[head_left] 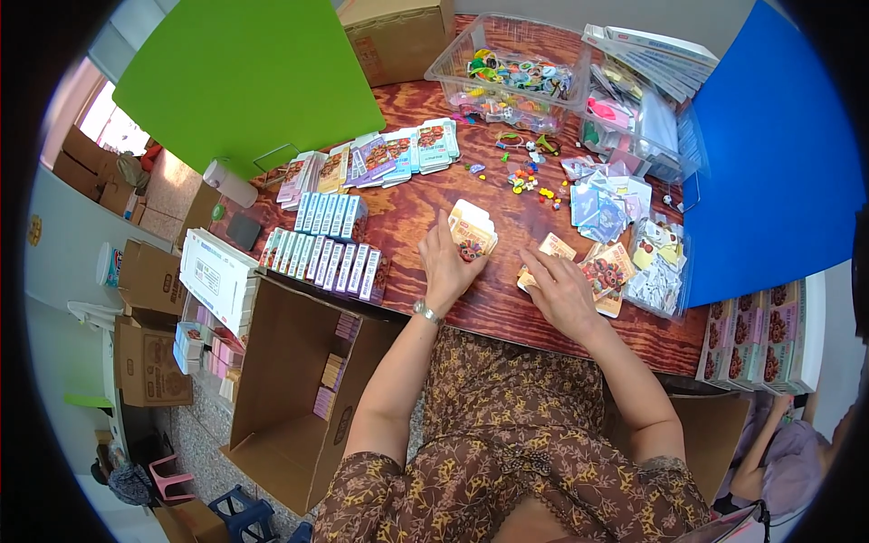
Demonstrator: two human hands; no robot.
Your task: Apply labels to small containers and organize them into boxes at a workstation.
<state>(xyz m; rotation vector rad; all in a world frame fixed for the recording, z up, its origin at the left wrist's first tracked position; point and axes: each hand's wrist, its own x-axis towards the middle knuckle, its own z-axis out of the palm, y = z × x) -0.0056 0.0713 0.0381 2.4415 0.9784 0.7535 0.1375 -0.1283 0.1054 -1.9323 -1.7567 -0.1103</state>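
- Left of your hands, two rows of packs (324, 246) stand finished.
- Your left hand (446, 268) grips a card stack (472, 230).
- Your right hand (561, 291) presses flat, fingers spread, on loose cards (605, 271) awaiting packing, seemingly.

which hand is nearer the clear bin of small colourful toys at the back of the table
Left, narrowly. The left hand holds a small carton straight in front of the clear bin; the right hand rests on flat cards lower and further right, further from it.

hands (448, 262): 2 | clear plastic bins (453, 63): 2 | upright colour boards (244, 81): 2 | open cardboard box (281, 398): 1
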